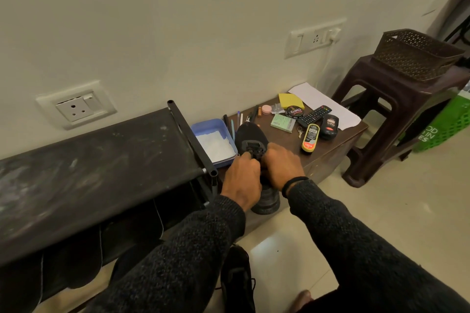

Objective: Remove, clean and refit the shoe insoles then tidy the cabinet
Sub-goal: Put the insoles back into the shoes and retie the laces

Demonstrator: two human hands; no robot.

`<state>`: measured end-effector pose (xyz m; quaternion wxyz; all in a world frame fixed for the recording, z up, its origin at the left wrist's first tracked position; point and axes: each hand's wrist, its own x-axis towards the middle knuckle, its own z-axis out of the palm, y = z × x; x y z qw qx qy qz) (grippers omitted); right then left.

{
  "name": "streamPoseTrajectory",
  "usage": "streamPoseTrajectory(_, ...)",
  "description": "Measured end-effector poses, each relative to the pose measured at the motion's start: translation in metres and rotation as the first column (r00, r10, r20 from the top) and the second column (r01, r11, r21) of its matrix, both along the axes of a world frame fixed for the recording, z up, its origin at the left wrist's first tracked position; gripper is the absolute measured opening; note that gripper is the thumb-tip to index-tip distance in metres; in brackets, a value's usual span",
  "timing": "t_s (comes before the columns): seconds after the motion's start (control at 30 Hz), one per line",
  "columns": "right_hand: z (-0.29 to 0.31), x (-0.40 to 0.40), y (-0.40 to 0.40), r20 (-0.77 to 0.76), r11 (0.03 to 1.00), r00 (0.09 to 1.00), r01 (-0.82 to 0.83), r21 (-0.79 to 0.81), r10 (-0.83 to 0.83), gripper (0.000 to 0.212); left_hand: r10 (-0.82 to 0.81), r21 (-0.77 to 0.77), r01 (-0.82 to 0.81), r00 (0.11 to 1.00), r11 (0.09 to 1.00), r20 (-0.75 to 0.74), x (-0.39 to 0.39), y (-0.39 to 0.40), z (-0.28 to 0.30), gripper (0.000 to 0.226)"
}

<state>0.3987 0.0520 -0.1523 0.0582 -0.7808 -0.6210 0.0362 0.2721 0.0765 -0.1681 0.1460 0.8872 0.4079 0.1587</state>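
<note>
— Where do we stand with the shoe point(250, 134)?

— It sits on the brown bench point(338, 136), toe towards the wall, heel hanging over the near edge, just beside the blue tray point(203, 126) of white powder. Both our hands are on it at the tongue and laces.

— And the grip on each side?

— Our left hand point(243, 179) has its fingers curled in at the lace area, pinching something dark there. Our right hand point(282, 162) is curled round the other side of the opening. Whether the insole is already between the fingers we cannot tell; the hands hide the mouth of the shoe.

— So what does the step call for, as we judge it?

— Opening the mouth wide first. We should slacken the laces and pull the tongue well forward, so the insole can pass without folding. Then one hand ought to pin the heel down, since it overhangs the bench and could tip off.

— Anything to watch nearby?

— The tray is touching or nearly touching the shoe, so a jerk could spill powder. The polish tin point(294, 111), the yellow bottle point(310, 138) and the remote point(315, 115) lie close on the right; we should pull towards ourselves, not sideways.

— And the second shoe point(237, 277)?

— On the floor by our arms, waiting its turn beside the dark rack point(101, 150).
</note>
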Motion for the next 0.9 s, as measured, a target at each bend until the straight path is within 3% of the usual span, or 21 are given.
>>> streamPoseTrajectory(0.1,-0.008,0.004,0.001,-0.072,1.000,0.997,-0.001,-0.005,0.000,0.016,0.029,0.062,-0.029,1.000,0.998,0.009,-0.003,0.000,-0.012,0.013)
streamPoseTrajectory(0.23,-0.011,0.012,-0.001,-0.159,0.982,0.973,-0.179,-0.063,0.167,0.016,0.060,0.107,-0.059,0.998,0.992,0.001,-0.006,0.000,-0.009,0.015)
streamPoseTrajectory(0.4,-0.011,0.016,-0.004,-0.094,1.000,0.995,-0.014,0.007,0.015,0.013,0.098,0.044,-0.099,0.995,0.994,0.028,0.001,0.002,0.001,0.021)
streamPoseTrajectory(0.47,-0.013,0.015,-0.002,-0.086,1.000,0.996,0.002,0.023,0.000,0.032,0.110,0.007,-0.111,0.991,0.994,0.074,0.001,0.001,-0.001,0.020)
streamPoseTrajectory(0.57,-0.014,0.014,0.005,-0.131,0.999,0.991,0.036,0.001,-0.035,0.061,0.140,-0.037,-0.137,0.983,0.990,0.119,0.001,0.002,-0.004,0.047)
streamPoseTrajectory(0.63,-0.015,0.015,0.010,-0.127,0.998,0.989,0.067,-0.017,-0.069,0.070,0.145,-0.091,-0.132,0.975,0.987,0.167,0.001,0.002,-0.002,0.052)
streamPoseTrajectory(0.8,-0.025,0.017,0.022,-0.011,0.996,0.996,0.088,0.022,-0.088,0.068,0.167,-0.190,-0.126,0.962,0.974,0.215,-0.004,0.008,0.005,0.037)
streamPoseTrajectory(0.9,-0.029,0.017,0.025,0.019,0.992,0.992,0.126,0.016,-0.127,0.062,0.164,-0.175,-0.126,0.961,0.977,0.223,-0.005,0.010,0.004,0.028)
